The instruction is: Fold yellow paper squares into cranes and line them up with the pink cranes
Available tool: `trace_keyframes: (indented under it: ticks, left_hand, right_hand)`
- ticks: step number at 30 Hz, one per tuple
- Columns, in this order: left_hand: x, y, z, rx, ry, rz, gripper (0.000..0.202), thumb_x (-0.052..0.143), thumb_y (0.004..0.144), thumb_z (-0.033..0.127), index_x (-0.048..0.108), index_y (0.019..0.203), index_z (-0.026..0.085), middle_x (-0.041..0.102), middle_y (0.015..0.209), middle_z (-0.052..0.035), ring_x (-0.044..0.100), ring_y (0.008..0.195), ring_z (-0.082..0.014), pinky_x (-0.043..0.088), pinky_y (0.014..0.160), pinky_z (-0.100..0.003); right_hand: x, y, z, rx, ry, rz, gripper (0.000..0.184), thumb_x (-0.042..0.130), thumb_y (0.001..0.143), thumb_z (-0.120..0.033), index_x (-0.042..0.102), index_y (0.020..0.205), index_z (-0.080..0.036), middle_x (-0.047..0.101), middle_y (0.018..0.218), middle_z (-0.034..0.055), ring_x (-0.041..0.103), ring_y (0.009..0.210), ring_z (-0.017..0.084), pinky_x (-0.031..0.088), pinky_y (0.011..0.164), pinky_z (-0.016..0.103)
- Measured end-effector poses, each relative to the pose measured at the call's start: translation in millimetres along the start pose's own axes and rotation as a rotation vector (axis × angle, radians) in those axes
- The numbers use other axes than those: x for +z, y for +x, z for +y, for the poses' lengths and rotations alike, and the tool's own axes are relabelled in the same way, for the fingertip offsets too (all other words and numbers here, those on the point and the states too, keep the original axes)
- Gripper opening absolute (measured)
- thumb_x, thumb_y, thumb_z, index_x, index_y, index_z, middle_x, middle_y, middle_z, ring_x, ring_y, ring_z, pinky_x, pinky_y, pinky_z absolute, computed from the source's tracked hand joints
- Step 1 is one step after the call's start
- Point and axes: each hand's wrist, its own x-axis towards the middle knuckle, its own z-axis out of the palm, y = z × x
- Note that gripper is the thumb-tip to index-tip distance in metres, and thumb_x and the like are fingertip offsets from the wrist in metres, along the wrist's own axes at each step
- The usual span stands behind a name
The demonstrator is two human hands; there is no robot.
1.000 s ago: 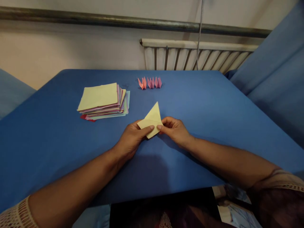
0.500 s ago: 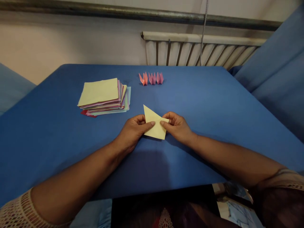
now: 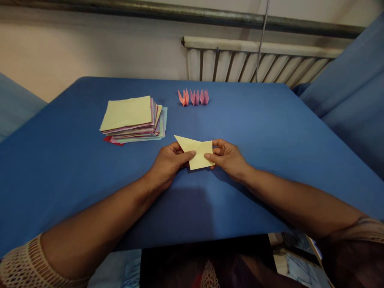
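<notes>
Between my two hands is a folded piece of yellow paper (image 3: 200,157), with a pointed flap sticking out to the upper left and a squarish part on the right. My left hand (image 3: 171,162) pinches its left side, thumb on top and fingers behind. On the right edge, my right hand (image 3: 226,159) grips it the same way, thumb on the front face. The fingers behind the paper are partly hidden. Beyond the hands, three small folded paper figures, one orange (image 3: 184,98) and two pinkish-purple (image 3: 199,97), stand in a row.
A thick stack of coloured paper sheets (image 3: 127,114), yellow on top, lies at the left of the blue-covered table (image 3: 258,132). Behind the table are a radiator (image 3: 240,60) and a metal pipe (image 3: 168,12) along the wall. Blue curtains (image 3: 357,88) hang at the sides.
The yellow paper has been turned counterclockwise in my hands, so its pointed flap now leans further left and its right edge stands nearly upright. The camera view has shifted slightly.
</notes>
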Motion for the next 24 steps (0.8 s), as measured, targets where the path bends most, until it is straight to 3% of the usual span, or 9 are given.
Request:
trace_keyframes:
  ticks: [6, 10, 17, 21, 24]
  left_hand:
    - [-4.2, 6.1, -1.0, 0.037, 0.077, 0.018, 0.045, 0.083, 0.063, 0.023, 0.064, 0.102, 0.012, 0.074, 0.091, -0.0075, 0.069, 0.076, -0.0174, 0.054, 0.069, -0.029]
    - [-5.1, 7.2, 1.8, 0.053, 0.109, 0.049, 0.039, 0.082, 0.065, 0.023, 0.059, 0.095, 0.013, 0.072, 0.087, -0.0058, 0.067, 0.071, -0.0150, 0.051, 0.061, -0.025]
    - [-3.3, 5.2, 3.7, 0.125, 0.006, 0.011, 0.048, 0.083, 0.063, 0.023, 0.060, 0.104, 0.014, 0.073, 0.095, -0.0050, 0.070, 0.088, -0.0182, 0.055, 0.084, -0.032]
    - [-4.0, 6.3, 3.6, 0.238, 0.111, 0.090, 0.036, 0.084, 0.060, 0.027, 0.063, 0.087, 0.015, 0.073, 0.085, -0.0030, 0.069, 0.081, -0.0178, 0.056, 0.082, -0.033]
    - [-5.4, 7.7, 5.2, 0.280, 0.220, 0.133, 0.039, 0.083, 0.060, 0.026, 0.063, 0.092, 0.016, 0.072, 0.081, -0.0015, 0.068, 0.077, -0.0162, 0.056, 0.076, -0.030]
  right_hand:
    - [-4.7, 4.4, 2.3, -0.045, -0.057, 0.015, 0.036, 0.076, 0.069, -0.026, 0.055, 0.097, -0.021, 0.069, 0.075, -0.0024, 0.064, 0.061, 0.012, 0.047, 0.048, 0.022]
    - [-6.1, 5.7, 3.5, -0.076, -0.087, 0.015, 0.030, 0.074, 0.070, -0.029, 0.057, 0.093, -0.021, 0.070, 0.079, 0.0001, 0.064, 0.064, 0.013, 0.047, 0.051, 0.024]
    - [-3.6, 5.0, 3.4, -0.129, -0.091, 0.021, 0.024, 0.073, 0.070, -0.032, 0.059, 0.086, -0.020, 0.071, 0.079, 0.0003, 0.063, 0.065, 0.013, 0.046, 0.051, 0.023]
    - [-3.5, 4.7, 3.3, -0.128, -0.110, 0.021, 0.025, 0.073, 0.071, -0.033, 0.058, 0.086, -0.020, 0.069, 0.075, -0.0014, 0.061, 0.061, 0.011, 0.044, 0.050, 0.022]
    - [-4.9, 5.1, 2.8, -0.115, -0.147, 0.029, 0.023, 0.072, 0.072, -0.030, 0.057, 0.088, -0.021, 0.066, 0.070, -0.0035, 0.059, 0.057, 0.010, 0.044, 0.050, 0.022]
